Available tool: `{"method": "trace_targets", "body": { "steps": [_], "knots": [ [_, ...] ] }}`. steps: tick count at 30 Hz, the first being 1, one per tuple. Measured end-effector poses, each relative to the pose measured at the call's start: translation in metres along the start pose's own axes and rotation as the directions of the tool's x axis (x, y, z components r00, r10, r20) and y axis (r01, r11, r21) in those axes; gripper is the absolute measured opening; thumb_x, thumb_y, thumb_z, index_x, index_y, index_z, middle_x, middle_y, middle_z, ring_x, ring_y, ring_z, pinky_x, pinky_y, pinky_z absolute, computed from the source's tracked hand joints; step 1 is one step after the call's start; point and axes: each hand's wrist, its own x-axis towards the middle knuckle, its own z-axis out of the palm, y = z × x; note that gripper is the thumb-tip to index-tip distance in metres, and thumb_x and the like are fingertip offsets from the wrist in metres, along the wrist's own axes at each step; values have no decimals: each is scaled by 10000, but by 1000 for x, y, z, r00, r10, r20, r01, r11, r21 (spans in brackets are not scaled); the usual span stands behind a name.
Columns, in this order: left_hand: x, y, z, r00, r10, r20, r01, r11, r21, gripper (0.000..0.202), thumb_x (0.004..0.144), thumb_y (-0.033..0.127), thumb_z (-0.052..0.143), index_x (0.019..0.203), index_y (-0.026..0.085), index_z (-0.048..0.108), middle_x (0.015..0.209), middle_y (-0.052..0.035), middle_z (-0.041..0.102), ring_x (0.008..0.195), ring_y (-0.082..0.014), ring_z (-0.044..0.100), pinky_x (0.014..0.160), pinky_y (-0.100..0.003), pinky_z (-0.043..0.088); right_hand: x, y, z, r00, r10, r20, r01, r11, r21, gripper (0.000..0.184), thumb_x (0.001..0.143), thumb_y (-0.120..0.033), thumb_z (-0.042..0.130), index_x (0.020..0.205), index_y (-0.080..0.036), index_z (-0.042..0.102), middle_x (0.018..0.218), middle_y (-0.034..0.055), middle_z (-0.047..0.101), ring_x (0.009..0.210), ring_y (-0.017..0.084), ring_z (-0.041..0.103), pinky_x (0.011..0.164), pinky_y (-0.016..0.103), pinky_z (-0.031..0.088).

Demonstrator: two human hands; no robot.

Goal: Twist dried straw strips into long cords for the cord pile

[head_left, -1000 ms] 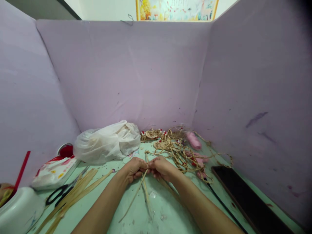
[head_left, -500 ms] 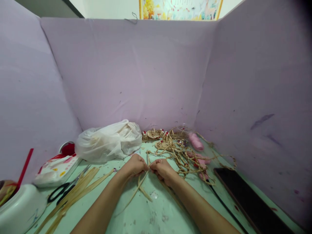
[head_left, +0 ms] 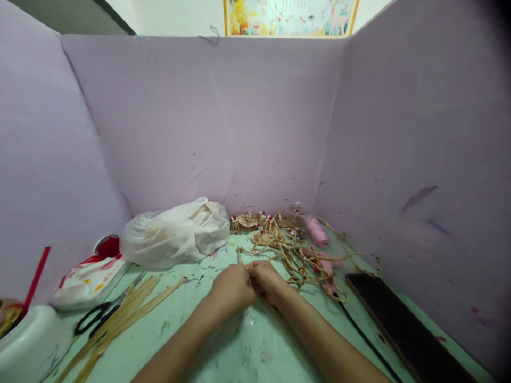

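My left hand [head_left: 233, 287] and my right hand [head_left: 266, 279] meet at the middle of the green table [head_left: 223, 351], fingers curled and pinched together. They hold thin straw strips, mostly hidden under the hands; one strip end [head_left: 240, 256] pokes up just beyond the knuckles. A tangle of braided straw cord [head_left: 287, 246] with small red and white beads lies just past my right hand.
A white plastic bag [head_left: 175, 232] lies at the back left. Loose straw strips [head_left: 120, 319] and black scissors [head_left: 96, 314] lie left. A white packet [head_left: 90, 281], a pink spool [head_left: 317, 231], a black slab [head_left: 395, 319] and purple partition walls [head_left: 223, 122] surround the table.
My left hand has shifted right and forward, covering the straw strips that trailed toward me before. The right hand stays in about the same place.
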Motion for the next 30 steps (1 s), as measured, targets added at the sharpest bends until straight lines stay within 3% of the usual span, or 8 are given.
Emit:
{"method": "trace_targets", "body": {
  "steps": [2, 4, 8, 11, 15, 19, 26, 30],
  "knots": [
    [6, -2, -16, 991, -36, -129, 50, 993, 108, 170, 597, 159, 535, 435, 160, 481, 336, 2, 382, 412, -135, 448, 451, -221, 273, -1, -3, -3, 999, 12, 50, -12, 1000, -2, 105, 558, -102, 437, 466, -150, 425, 329, -76, 264, 296, 39, 172, 331, 191, 78],
    [14, -5, -27, 977, -135, -167, 133, 991, -23, 157, 640, 180, 490, 489, 148, 517, 342, 0, 424, 344, -111, 399, 400, -215, 250, -2, -6, -5, 996, 29, 85, -28, 1000, -9, 115, 561, -97, 433, 457, -146, 433, 326, -69, 273, 292, 43, 189, 328, 193, 88],
    [25, -14, -21, 957, -231, 177, 286, 855, -432, 113, 624, 119, 453, 562, 110, 547, 477, -16, 535, 328, -49, 368, 335, -173, 203, -3, -8, -6, 991, 55, 122, -53, 998, -21, 104, 577, -98, 436, 482, -139, 451, 360, -47, 380, 300, 45, 252, 332, 180, 125],
    [30, -21, -9, 925, -221, 310, 360, 774, -521, 88, 597, 103, 472, 561, 90, 552, 475, -9, 516, 354, -38, 409, 337, -146, 247, -3, -8, -8, 988, 50, 149, -47, 999, -26, 88, 587, -100, 447, 512, -134, 476, 407, -36, 450, 326, 43, 299, 341, 168, 142],
    [32, -28, -6, 947, -227, 228, 309, 842, -442, 68, 578, 141, 516, 528, 103, 541, 370, 41, 406, 282, -39, 315, 292, -166, 176, -2, -8, -11, 990, -40, 136, 71, 971, -229, 78, 594, -103, 503, 525, -126, 528, 402, -60, 429, 345, 34, 264, 359, 171, 163],
    [32, -31, -6, 976, -189, 113, 219, 884, -413, 150, 538, 170, 563, 457, 150, 438, 323, 79, 311, 250, -32, 230, 286, -178, 98, 0, -8, -13, 979, -198, 44, 193, 847, -495, 66, 586, -103, 542, 540, -117, 587, 399, -55, 447, 391, 46, 340, 391, 168, 227],
    [32, -29, -4, 972, -202, 121, 235, 869, -436, 147, 519, 138, 497, 426, 164, 385, 311, 73, 294, 241, -31, 199, 287, -185, 72, -6, -17, -16, 991, -131, -34, 77, 752, -654, 120, 596, -159, 549, 507, -129, 624, 395, -9, 498, 382, 76, 393, 403, 192, 270],
    [30, -25, -3, 946, -303, 117, 324, 851, -414, 194, 525, 158, 508, 399, 164, 361, 297, 63, 293, 245, -28, 214, 291, -173, 84, -21, -25, -4, 985, -165, -43, 67, 606, -793, 142, 600, -165, 546, 505, -135, 647, 447, 43, 562, 442, 122, 477, 432, 219, 271]
  ]
}}
